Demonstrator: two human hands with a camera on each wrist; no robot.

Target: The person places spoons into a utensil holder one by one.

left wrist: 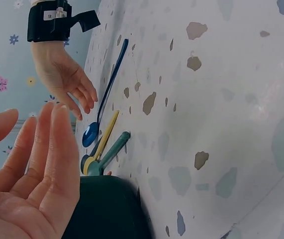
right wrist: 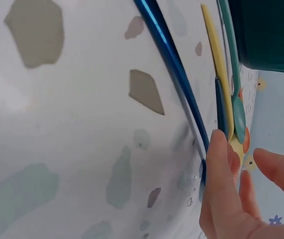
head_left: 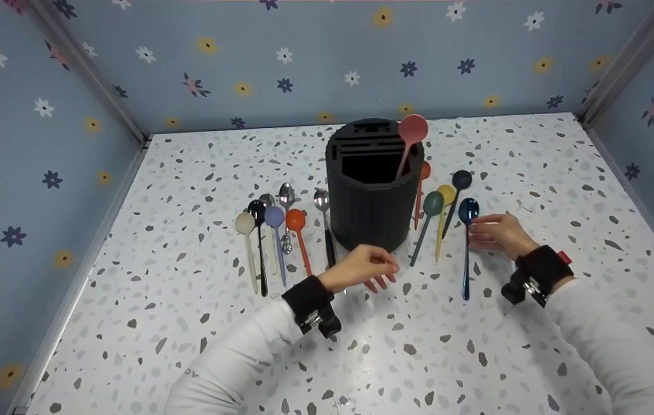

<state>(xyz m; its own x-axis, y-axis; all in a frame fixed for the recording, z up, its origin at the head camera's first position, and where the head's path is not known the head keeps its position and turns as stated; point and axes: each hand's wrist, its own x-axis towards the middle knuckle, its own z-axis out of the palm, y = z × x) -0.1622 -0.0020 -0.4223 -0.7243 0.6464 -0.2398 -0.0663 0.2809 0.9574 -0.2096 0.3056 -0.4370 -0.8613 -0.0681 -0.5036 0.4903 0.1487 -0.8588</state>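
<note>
Row of spoons lying left of the black holder, left hand hovering before it, fingers relaxed, gripping nothing, blue metal spoon lying right of the holder, right hand fingertips touching its handle, loosely spread.

Sleeves: you wear white long sleeves, ending just behind each wrist.
Wristbands: black straps behind your left hand and right hand, each carrying a small camera.

Speckled tabletop, seemingly flower-papered blue walls
</note>
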